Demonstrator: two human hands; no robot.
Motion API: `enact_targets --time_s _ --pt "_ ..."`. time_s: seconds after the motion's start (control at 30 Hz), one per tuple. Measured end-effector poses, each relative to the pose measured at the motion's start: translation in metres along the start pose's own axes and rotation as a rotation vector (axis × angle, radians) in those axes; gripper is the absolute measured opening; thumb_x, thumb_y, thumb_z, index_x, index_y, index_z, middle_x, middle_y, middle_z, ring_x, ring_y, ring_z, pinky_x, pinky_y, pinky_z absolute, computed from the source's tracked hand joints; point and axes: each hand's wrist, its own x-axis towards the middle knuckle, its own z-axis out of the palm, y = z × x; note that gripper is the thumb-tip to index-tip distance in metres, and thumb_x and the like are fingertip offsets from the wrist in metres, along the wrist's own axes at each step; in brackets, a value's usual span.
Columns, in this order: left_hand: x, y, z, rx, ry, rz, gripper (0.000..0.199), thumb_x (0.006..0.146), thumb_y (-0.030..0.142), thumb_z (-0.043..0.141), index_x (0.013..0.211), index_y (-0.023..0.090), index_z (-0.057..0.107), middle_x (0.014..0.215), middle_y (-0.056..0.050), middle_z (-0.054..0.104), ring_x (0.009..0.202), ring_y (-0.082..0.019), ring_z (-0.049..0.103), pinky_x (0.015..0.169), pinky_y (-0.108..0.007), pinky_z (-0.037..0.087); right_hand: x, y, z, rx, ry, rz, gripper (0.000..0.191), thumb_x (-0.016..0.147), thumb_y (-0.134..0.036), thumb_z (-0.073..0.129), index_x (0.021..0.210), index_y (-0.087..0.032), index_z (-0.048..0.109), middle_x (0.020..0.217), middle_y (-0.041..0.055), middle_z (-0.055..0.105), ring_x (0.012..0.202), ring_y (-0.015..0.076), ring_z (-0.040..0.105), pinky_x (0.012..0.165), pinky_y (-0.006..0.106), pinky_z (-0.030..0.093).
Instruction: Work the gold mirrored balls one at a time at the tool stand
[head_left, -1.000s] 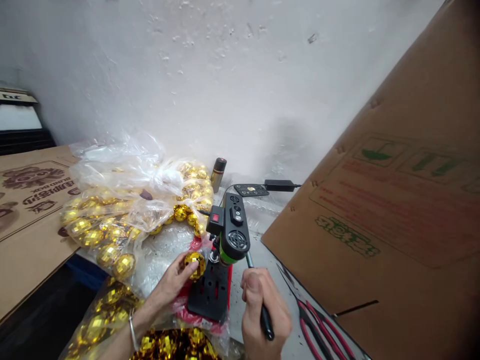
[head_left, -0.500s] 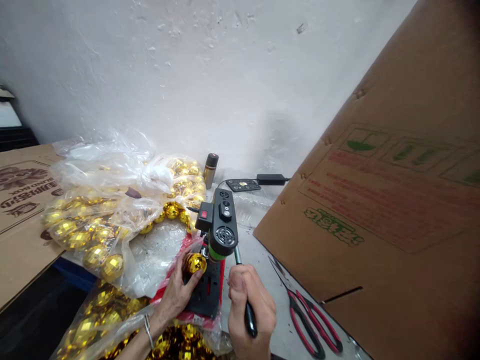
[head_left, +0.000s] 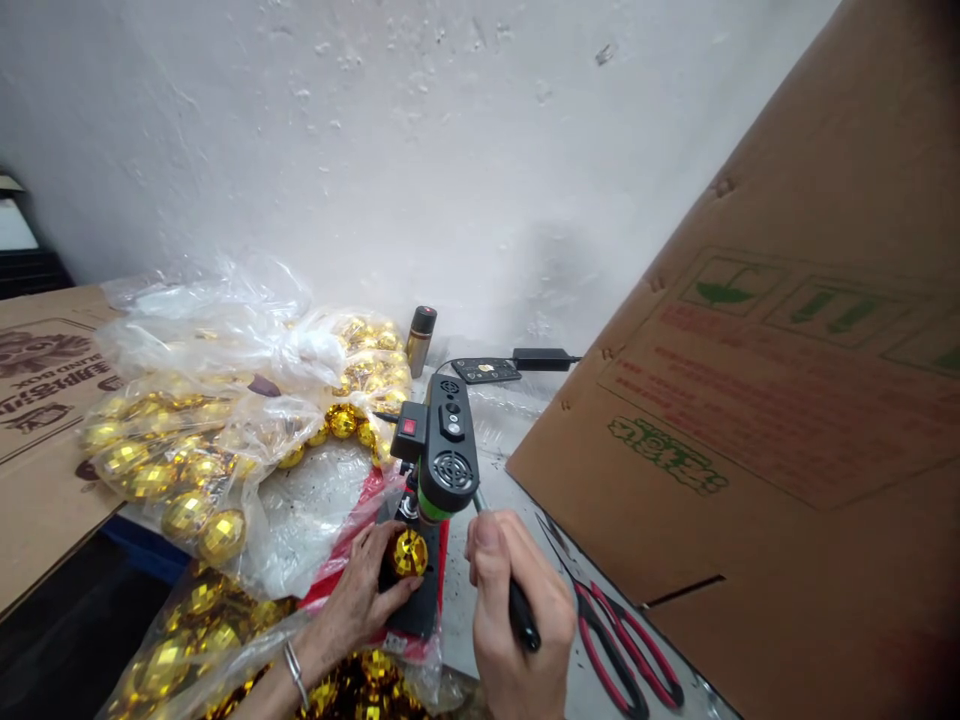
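A gold mirrored ball [head_left: 410,554] is gripped between the thumb and fingers of my left hand [head_left: 367,585], just over the black base plate [head_left: 409,622] of a small bench drill press. The press's black head [head_left: 451,440], with round vents and a green band, stands above and behind the ball. My right hand [head_left: 517,610] is wrapped round the press's lever handle [head_left: 523,618], whose dark end sticks out below the fist. The drill tip is hidden under the head.
Clear plastic bags of gold balls [head_left: 191,510] lie on the left, and more balls [head_left: 375,680] at the front. Red-handled scissors [head_left: 615,640] lie to the right, beside a large cardboard box [head_left: 750,400]. A spray can [head_left: 421,340] stands by the wall.
My left hand has moved the gold ball right and nearer to me, away from beside the press head. My right hand, still on the lever, has shifted slightly right.
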Motion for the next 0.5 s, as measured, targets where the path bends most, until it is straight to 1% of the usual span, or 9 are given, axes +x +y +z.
enact_targets --time_s 0.17,0.27,0.37,0.5 --pt "0.000 -0.003 -0.006 0.020 -0.071 -0.010 0.055 0.095 0.042 0.074 0.146 0.023 0.063 0.151 -0.017 0.066 0.142 -0.040 0.057 0.123 -0.061 0.045 -0.006 0.003 -0.002 0.025 -0.023 -0.008 0.032 0.109 -0.012 0.045 0.080 -0.024 0.043 0.068 -0.0069 0.043 0.057 0.0063 0.046 0.054 0.017 0.039" --pt "-0.001 -0.007 -0.009 0.030 -0.086 -0.018 0.059 0.095 0.044 0.074 0.149 0.022 0.062 0.155 -0.017 0.064 0.147 -0.041 0.054 0.126 -0.063 0.043 -0.017 0.008 0.001 0.032 -0.023 -0.031 0.028 0.108 -0.010 0.044 0.085 -0.024 0.047 0.071 -0.0056 0.047 0.061 0.0071 0.050 0.058 0.018 0.043" --pt "-0.001 -0.008 -0.009 0.018 -0.089 0.009 0.061 0.095 0.044 0.075 0.150 0.022 0.061 0.154 -0.018 0.065 0.146 -0.040 0.056 0.125 -0.061 0.045 -0.033 0.018 0.008 0.022 0.019 -0.076 0.028 0.107 -0.007 0.043 0.085 -0.023 0.048 0.073 -0.0044 0.050 0.064 0.0077 0.053 0.059 0.019 0.044" --pt "0.000 -0.007 -0.006 -0.003 -0.091 0.018 0.058 0.095 0.045 0.076 0.147 0.022 0.063 0.152 -0.017 0.067 0.144 -0.039 0.058 0.124 -0.059 0.047 -0.050 0.029 0.018 0.012 0.088 -0.123 0.030 0.107 -0.007 0.041 0.082 -0.023 0.048 0.071 -0.0040 0.050 0.065 0.0084 0.055 0.059 0.021 0.044"
